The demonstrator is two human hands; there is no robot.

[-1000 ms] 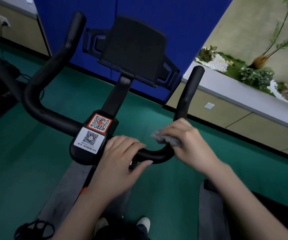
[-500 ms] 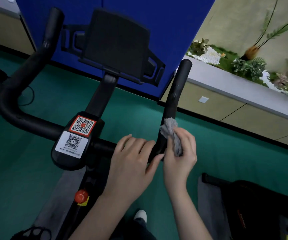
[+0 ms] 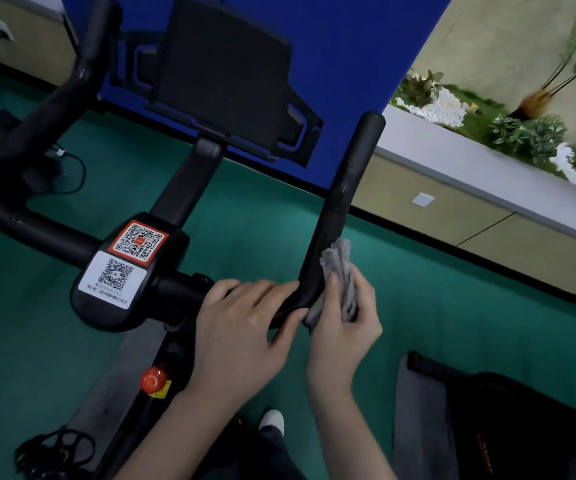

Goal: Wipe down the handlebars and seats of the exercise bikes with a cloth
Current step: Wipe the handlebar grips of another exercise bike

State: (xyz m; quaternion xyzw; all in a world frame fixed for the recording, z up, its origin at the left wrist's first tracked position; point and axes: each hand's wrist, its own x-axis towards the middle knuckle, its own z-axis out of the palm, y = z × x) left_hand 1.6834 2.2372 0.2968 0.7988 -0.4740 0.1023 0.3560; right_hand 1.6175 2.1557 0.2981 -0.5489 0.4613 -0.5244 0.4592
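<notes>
Head view: over the last second the right hand (image 3: pixel 343 327) has turned from the top of the bend to the outer side of the right-hand prong, and the left hand (image 3: pixel 241 327) has slid away from the labelled centre housing (image 3: pixel 130 268) toward that same bend. The grip of the right hand is clamped on the grey cloth (image 3: pixel 340 271), thumb and fingers pinching it so that it stands bunched and upright against the lower part of the prong, its top edge above the fingertips. The grip of the left hand is closed loosely on the handlebar (image 3: pixel 349 181), fingers laid over the top of the bar and thumb beneath, almost touching the cloth. The step in hand appears to be wiping the right prong. To do it well, the cloth should probably be wrapped further round the tube, not pressed on one side only, then drawn up to the rounded end while the left hand steadies the bar. The upper prong lies above and beyond the right hand; the left half of the handlebar lies well apart from both hands, across the housing. The seat is not in view.
</notes>
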